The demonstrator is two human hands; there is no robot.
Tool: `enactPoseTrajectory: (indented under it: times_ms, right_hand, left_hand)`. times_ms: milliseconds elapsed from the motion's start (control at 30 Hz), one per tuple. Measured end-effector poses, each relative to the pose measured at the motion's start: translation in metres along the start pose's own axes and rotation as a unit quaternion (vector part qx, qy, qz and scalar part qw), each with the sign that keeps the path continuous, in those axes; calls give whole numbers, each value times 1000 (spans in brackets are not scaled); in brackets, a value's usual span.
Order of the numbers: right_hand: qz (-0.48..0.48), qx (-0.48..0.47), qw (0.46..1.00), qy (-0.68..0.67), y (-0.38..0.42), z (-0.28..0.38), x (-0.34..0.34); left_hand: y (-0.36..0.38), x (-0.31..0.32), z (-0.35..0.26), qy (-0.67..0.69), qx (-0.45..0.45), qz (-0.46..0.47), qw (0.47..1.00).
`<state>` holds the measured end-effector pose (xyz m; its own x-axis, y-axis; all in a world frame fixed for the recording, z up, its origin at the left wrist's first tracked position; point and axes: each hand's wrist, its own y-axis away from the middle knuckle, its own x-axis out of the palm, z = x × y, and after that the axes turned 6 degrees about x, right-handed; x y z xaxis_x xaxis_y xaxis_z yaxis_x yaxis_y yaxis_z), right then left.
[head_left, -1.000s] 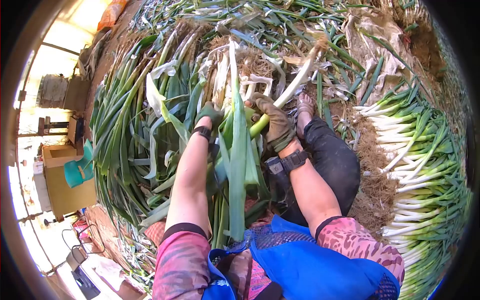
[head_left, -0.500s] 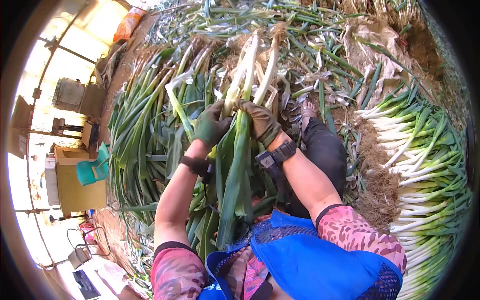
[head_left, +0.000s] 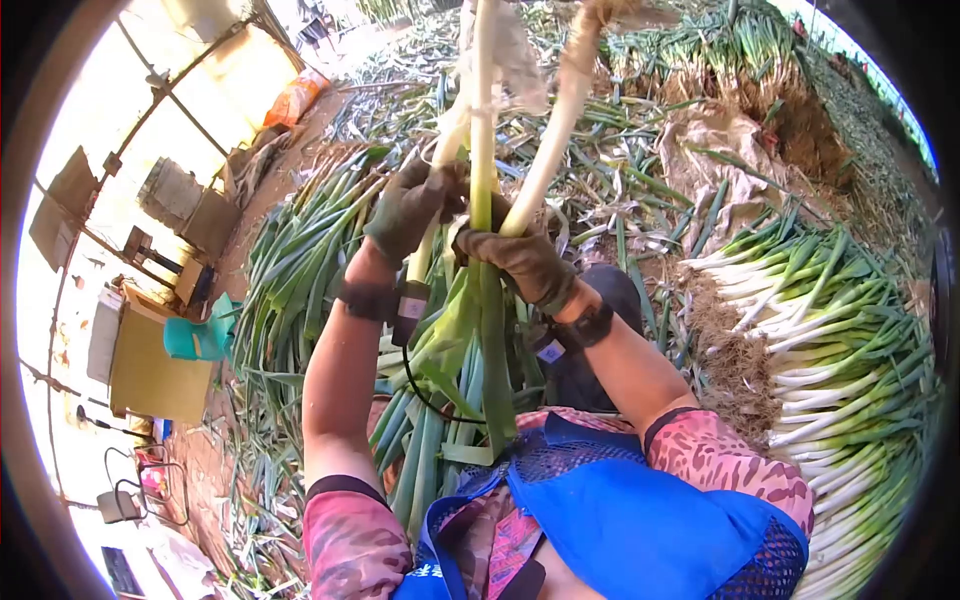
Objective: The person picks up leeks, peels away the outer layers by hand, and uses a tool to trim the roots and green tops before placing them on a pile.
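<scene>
Both hands wear dark gloves and hold long green onions upright before my chest. My left hand (head_left: 408, 212) is closed around a pale stalk on the left. My right hand (head_left: 520, 265) is wrapped round the lower part of the green onions (head_left: 482, 120), at the middle and right stalks. One thick white stalk (head_left: 552, 140) leans right, its brown roots at the top. Loose, papery skin (head_left: 515, 60) hangs beside the stalks. Green leaves (head_left: 495, 350) trail down to my lap. The fingertips are partly hidden behind the stalks.
A heap of untrimmed green onions (head_left: 300, 270) lies to the left. At right, a long row of cleaned green onions (head_left: 830, 340) has its roots turned inward. A crumpled sack (head_left: 715, 150) lies beyond. A teal plastic chair (head_left: 205, 330) stands at far left. Leaf scraps cover the ground.
The held green onions have been raised closer to me and stand more upright. Both hands stay closed on them. My view has tilted up, showing more of the far ground.
</scene>
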<state>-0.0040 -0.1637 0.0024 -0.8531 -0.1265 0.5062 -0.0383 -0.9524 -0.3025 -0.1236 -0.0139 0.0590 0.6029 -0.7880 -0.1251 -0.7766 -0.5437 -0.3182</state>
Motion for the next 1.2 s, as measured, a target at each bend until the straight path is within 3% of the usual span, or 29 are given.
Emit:
enactPoseTrajectory:
  times_ms: [67,100,200,233,267,333,400,433,467,500,533,567,633,667,700,767,833,867,900,967,1033,1100,1167,1200]
  right_hand:
    - [-10,-2,999,38,15,-1,14]
    - [-22,-3,999,46,18,-9,21]
    - [-81,21,988,130,13,-7,33]
    - [-102,19,987,122,9,-9,36]
    - [-123,17,986,113,4,-11,36]
    - [-123,10,959,256,1,-5,31]
    - [-139,47,918,368,3,19,33]
    - [-148,26,951,271,-3,22,29]
    - [-169,-24,935,311,-8,39,30]
    - [-184,-25,945,270,-30,26,9]
    - [-170,-8,932,320,-38,26,9]
    - [-154,7,916,370,-45,27,9]
    - [-55,71,777,623,-38,38,17]
    - [-38,95,767,634,-31,45,21]
    - [-21,118,755,645,-23,53,22]
    - [15,101,762,639,-14,80,10]
    - [-28,59,885,460,-20,106,-24]
    - [-58,-120,857,498,-27,115,-38]
    - [-117,-289,782,540,-34,124,-52]
    - [-120,-229,745,615,-50,129,-66]
    - [23,-189,813,551,-77,125,-74]
    - [18,-182,862,473,-81,126,-86]
    - [46,-255,809,527,-91,122,-112]
    - [60,-210,877,428,-95,119,-125]
  left_hand:
    - [-7,3,4,-8,53,-80,995]
    - [-12,-2,3,22,60,-48,997]
    - [-7,23,-23,13,131,-83,988]
    - [-29,4,17,-137,295,-48,945]
    - [1,36,-21,20,215,-62,974]
    - [7,38,-60,-70,34,-11,997]
    - [5,38,-71,-50,34,-20,998]
    - [4,39,-72,-40,31,-24,998]
    - [2,42,-72,-27,47,-9,998]
    - [0,45,-73,-15,64,7,998]
    - [-2,47,-73,-3,82,22,996]
    - [-4,45,-60,95,128,35,987]
    - [-14,51,-65,-126,77,-10,989]
    - [-18,55,-68,-234,49,-32,970]
    - [-23,49,-58,-208,35,-43,977]
    - [-23,40,-55,-143,0,-23,989]
    - [-26,25,-43,-131,-1,-34,991]
    - [-26,24,-43,-127,-11,-8,992]
    - [-25,26,-44,-122,-21,19,992]
    - [-24,42,-57,-109,-50,67,990]
    - [-27,57,-52,-111,-52,89,988]
    - [-29,60,-45,-119,-63,98,986]
    - [-29,57,-40,-118,-85,122,982]
    - [-25,59,-35,-82,-108,126,983]
